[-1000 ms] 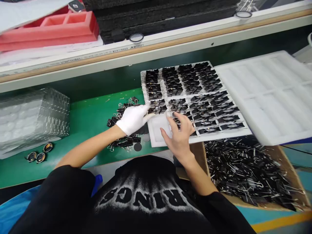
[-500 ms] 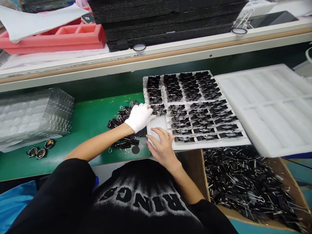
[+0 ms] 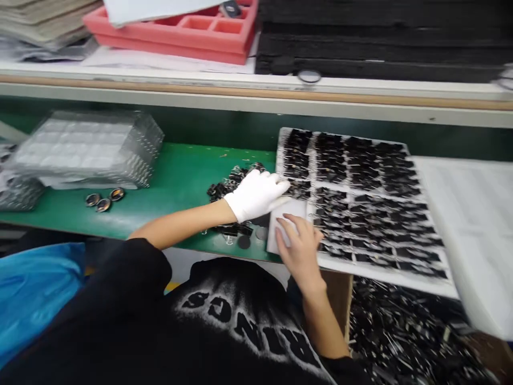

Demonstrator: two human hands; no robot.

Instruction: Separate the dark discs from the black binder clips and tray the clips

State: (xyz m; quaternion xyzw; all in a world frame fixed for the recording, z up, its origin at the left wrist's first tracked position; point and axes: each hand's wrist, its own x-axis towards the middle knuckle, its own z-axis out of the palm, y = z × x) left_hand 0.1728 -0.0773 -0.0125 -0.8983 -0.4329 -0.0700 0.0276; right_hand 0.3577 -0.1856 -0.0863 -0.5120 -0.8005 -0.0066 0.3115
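My left hand (image 3: 256, 195), in a white glove, reaches to the left column of a white tray (image 3: 417, 282). Its fingertips are pinched together at the lowest binder clips there; what they hold is too small to make out. My bare right hand (image 3: 300, 248) is just below, over the bare part of that column, with its fingers curved and apart and nothing visible in them. Rows of black binder clips (image 3: 372, 224) fill the other columns. Beside my gloved hand, a loose pile of black clips (image 3: 219, 191) lies on the green table (image 3: 180, 182), near a black disc (image 3: 244, 242).
Clear plastic trays (image 3: 88, 144) are stacked at the left, with three round parts (image 3: 103, 204) in front. A white foam tray (image 3: 476, 224) stands at the right, above a box of clips (image 3: 401, 326). A red foam tray (image 3: 176, 37) sits on the shelf.
The view has swung left, so the tray and both hands appear farther right. My gloved hand remains at the left column, its fingers stretched slightly more; my right hand stays below it.
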